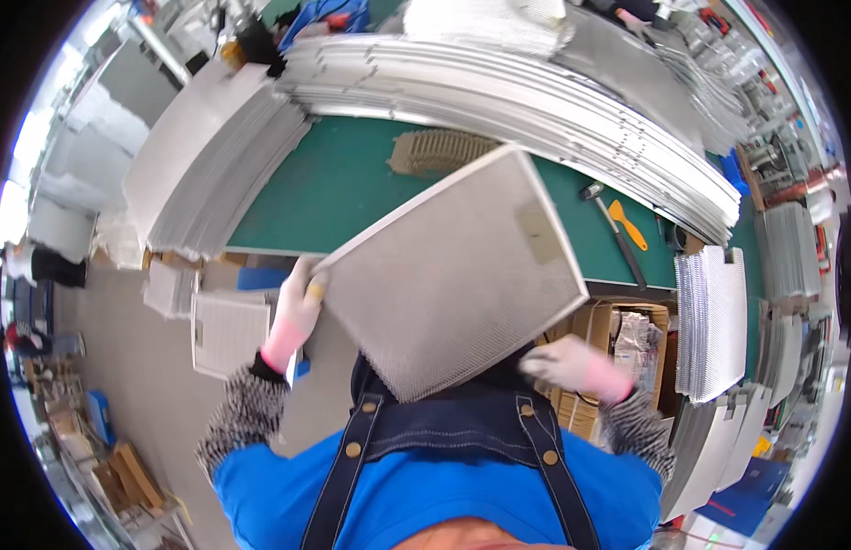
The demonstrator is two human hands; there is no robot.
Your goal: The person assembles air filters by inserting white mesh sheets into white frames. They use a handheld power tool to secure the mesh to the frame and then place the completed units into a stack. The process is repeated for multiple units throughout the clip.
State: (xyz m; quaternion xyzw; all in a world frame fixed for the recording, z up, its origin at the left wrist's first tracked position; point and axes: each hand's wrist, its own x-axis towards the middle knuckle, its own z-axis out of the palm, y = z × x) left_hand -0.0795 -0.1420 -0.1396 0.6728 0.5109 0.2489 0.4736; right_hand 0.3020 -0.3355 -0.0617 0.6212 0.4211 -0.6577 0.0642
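A mesh filter panel (444, 275) with thin pale rims along some edges is held tilted in front of my body, over the near edge of the bench. My left hand (297, 307), in a white glove with a pink cuff, is closed on the panel's left corner, thumb on top. A small dull tab (538, 234) sits near the panel's right rim. My right hand (565, 364), gloved the same way, is just below the panel's lower right edge. Its fingers are curled together and slightly blurred; whether something small is in them is hidden.
The green bench (288, 206) carries a hammer (613, 234), a yellow scraper (628, 225) and a row of tan corrugated strips (439, 151). Long metal strips (517, 101) are stacked behind. Panel stacks stand left (215, 160) and right (710, 321). A cardboard box (591, 335) is under the bench.
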